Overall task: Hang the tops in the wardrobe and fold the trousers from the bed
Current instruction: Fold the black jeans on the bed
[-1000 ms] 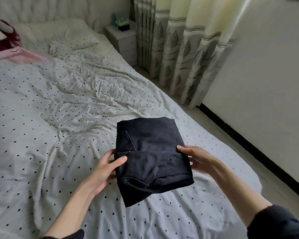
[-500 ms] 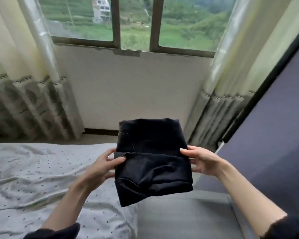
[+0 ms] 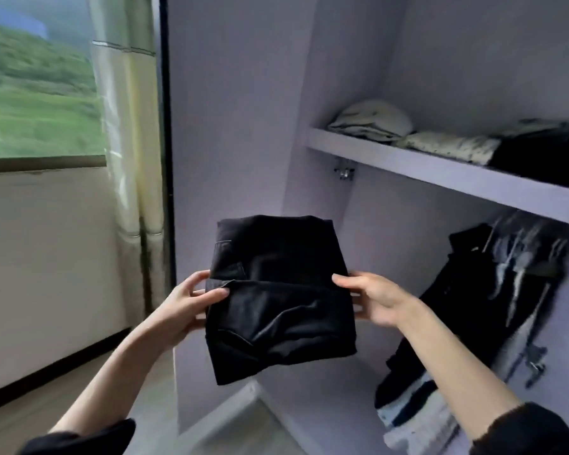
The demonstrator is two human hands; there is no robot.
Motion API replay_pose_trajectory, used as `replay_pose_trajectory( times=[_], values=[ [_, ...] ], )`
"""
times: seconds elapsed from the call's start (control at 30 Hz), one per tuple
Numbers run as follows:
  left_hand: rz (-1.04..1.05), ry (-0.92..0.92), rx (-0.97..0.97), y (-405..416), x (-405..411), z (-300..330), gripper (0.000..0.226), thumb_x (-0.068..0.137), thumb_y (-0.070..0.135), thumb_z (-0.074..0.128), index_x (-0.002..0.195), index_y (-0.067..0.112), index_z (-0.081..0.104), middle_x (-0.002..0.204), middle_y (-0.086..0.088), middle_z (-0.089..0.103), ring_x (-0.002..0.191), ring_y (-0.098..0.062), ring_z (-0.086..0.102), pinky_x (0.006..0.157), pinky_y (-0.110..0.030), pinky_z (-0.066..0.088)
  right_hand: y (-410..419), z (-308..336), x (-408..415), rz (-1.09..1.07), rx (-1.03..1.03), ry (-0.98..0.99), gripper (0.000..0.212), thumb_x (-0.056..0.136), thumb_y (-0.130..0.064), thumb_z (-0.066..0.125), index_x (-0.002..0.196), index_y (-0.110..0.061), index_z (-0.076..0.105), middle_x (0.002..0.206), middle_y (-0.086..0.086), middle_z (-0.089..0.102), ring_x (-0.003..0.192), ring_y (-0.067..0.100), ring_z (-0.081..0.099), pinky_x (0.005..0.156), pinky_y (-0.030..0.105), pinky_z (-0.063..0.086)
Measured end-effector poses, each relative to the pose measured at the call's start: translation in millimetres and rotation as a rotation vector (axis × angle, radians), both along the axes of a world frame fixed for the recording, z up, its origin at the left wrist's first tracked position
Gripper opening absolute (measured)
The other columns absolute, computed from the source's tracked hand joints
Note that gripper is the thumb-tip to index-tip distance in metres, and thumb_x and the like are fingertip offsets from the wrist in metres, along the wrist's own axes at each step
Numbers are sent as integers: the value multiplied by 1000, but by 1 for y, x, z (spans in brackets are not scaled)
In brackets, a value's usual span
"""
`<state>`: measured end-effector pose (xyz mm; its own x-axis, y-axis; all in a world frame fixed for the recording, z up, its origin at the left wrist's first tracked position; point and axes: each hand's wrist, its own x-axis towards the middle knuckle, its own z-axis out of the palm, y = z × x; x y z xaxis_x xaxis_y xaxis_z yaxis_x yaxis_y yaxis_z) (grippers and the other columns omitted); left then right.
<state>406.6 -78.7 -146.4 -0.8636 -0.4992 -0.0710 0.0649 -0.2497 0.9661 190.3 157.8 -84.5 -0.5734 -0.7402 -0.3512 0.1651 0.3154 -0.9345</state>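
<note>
Head view is filled mostly by the open wardrobe, its pale lilac walls framing an upper shelf on which folded light and dark items are already stacked, and a hanging space below where dark tops are seen on hangers. To the left a curtain and a window are passed over by motion blur. In front of the lower space the folded black trousers are held in mid-air, clear of any surface, gripped at both side edges. The left hand is clamped on the left edge, thumb on top and fingers beneath; the right hand is clamped likewise on the right edge. The step in hand is judged to be stowing the bundle. It is best kept level and pinched across all layers, since the lower flap sags and could be shaken loose; a flat bare spot should be chosen, and the bundle slid in before the grip is eased.
</note>
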Motion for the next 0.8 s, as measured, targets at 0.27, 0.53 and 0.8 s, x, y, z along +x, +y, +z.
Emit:
replay_pose_trajectory(
  times=[0.27,0.53,0.8],
  values=[
    [-295,188,-204,-3,-183,119,45,66,25,74,109,25,59,96,-5,73,80,-17,70,58,-30,57,56,100,-90,-295,-204,159,27,74,-28,70,98,-17,66,69,-5,67,58,9,65,53,25,51],
    [-463,347,-363,-16,-329,248,31,82,18,68,112,23,59,89,2,73,72,-10,69,56,-23,53,62,194,-169,-515,-345,292,37,69,-28,73,103,-19,67,92,1,71,80,17,68,67,34,53],
    [-540,467,-402,0,-459,345,36,80,21,70,115,22,61,98,2,72,80,-11,70,59,-22,52,76,287,-255,-692,-337,472,38,61,-33,74,95,-18,67,85,0,73,77,17,68,70,34,51]
  ],
)
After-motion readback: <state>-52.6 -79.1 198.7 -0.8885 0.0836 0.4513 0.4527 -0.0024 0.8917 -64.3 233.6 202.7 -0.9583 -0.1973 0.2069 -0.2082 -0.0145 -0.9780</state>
